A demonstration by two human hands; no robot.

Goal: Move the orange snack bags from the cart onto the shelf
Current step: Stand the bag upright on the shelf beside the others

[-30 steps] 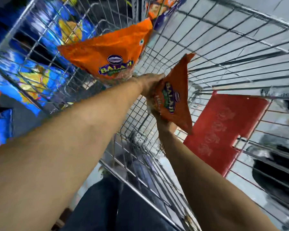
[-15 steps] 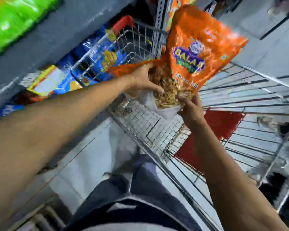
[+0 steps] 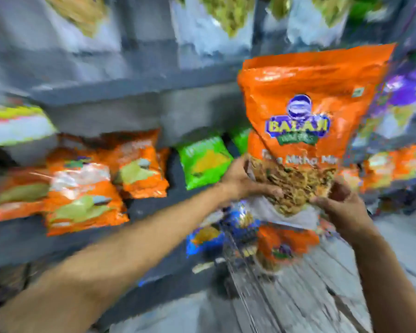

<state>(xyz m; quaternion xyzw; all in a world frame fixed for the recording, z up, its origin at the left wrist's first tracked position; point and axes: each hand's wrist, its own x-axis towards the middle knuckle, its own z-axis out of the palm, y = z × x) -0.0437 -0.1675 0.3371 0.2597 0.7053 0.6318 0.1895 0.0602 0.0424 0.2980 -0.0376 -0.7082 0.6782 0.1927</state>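
green bags (image 3: 204, 162) mid-shelf | pale pouches (image 3: 211, 22) above | blue bags (image 3: 207, 236), blurred, perhaps snacks

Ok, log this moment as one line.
stage: carrying | left hand and right hand: holding orange snack bag upright | shelf: not yet placed

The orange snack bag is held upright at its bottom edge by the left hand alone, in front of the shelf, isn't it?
Not quite: the head view shows both hands on it. The left hand and the right hand each grip the bottom edge of the orange snack bag, which is held upright in front of the shelf.
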